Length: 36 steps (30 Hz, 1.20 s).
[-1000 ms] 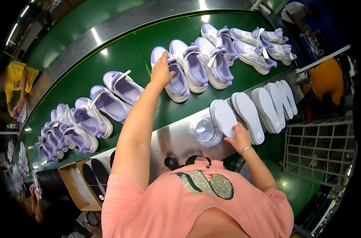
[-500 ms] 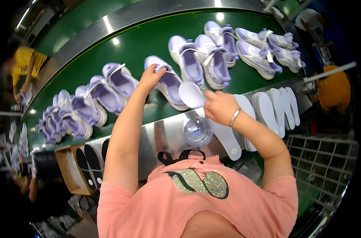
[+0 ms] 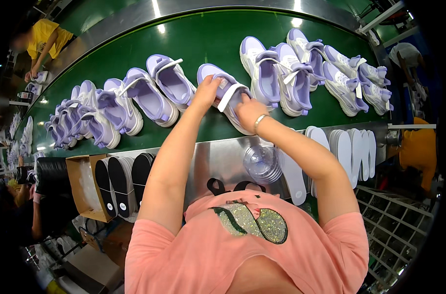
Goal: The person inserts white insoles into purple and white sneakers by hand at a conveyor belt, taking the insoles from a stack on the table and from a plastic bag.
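A lilac and white sneaker point(image 3: 210, 71) lies on the green conveyor belt in front of me, toe pointing away. My left hand point(image 3: 206, 93) is closed on its upper beside the opening. My right hand point(image 3: 251, 113) is bent into the opening, its fingertips partly hidden there, with the insole mostly out of sight. Across the opening, next to both hands, curves a white band point(image 3: 231, 98); I cannot tell whether it is the insole's edge or the shoe's tongue. Near my right forearm, pale insoles point(image 3: 292, 179) lie on the metal ledge.
More lilac sneakers point(image 3: 171, 83) line the belt on both sides. A clear plastic bowl point(image 3: 262, 164) stands on the metal ledge point(image 3: 208, 159). Black insoles point(image 3: 121, 181) lie beside a cardboard box point(image 3: 88, 188) at left. A wire rack point(image 3: 394, 215) is at right. A person in yellow point(image 3: 47, 41) works at far left.
My right hand has carried the pale insole from beside the sneaker to its opening. Both hands and the surroundings now appear farther right in view.
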Available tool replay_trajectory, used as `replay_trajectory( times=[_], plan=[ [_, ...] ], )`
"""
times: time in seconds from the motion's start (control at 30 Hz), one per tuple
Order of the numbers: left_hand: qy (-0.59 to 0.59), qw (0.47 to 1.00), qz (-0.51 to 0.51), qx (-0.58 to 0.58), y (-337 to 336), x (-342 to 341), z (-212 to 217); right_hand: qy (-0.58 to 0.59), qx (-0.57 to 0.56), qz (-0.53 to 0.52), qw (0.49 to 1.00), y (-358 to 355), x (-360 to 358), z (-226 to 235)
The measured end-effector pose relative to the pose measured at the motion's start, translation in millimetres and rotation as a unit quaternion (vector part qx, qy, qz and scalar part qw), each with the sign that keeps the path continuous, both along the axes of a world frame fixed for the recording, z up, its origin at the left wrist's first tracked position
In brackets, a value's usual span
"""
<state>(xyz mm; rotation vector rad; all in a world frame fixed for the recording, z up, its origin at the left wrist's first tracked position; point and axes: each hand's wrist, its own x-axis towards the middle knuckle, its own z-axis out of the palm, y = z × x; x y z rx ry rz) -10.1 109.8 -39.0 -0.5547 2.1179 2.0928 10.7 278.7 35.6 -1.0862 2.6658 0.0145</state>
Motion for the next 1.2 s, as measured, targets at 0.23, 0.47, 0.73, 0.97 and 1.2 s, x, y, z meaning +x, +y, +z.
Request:
replay_trajectory(
  times=[0.23,0.47,0.73,0.97,1.2],
  plan=[
    [0.018,0.976,0.041,-0.214,20,7,26,-0.003,0.135,-0.027,0.990,30,17,61],
    [0.025,0.972,0.039,-0.232,24,9,29,-0.021,0.089,0.061,0.994,-1,-9,6],
    [0.035,0.981,0.044,-0.187,17,12,17,-0.132,0.089,-0.020,0.987,-16,-24,-25],
    [0.033,0.975,0.034,-0.217,20,11,19,-0.208,0.294,0.083,0.929,-32,-40,-39],
    [0.030,0.977,0.041,-0.206,16,13,17,-0.113,0.323,0.141,0.929,-30,-26,-45]
  ],
)
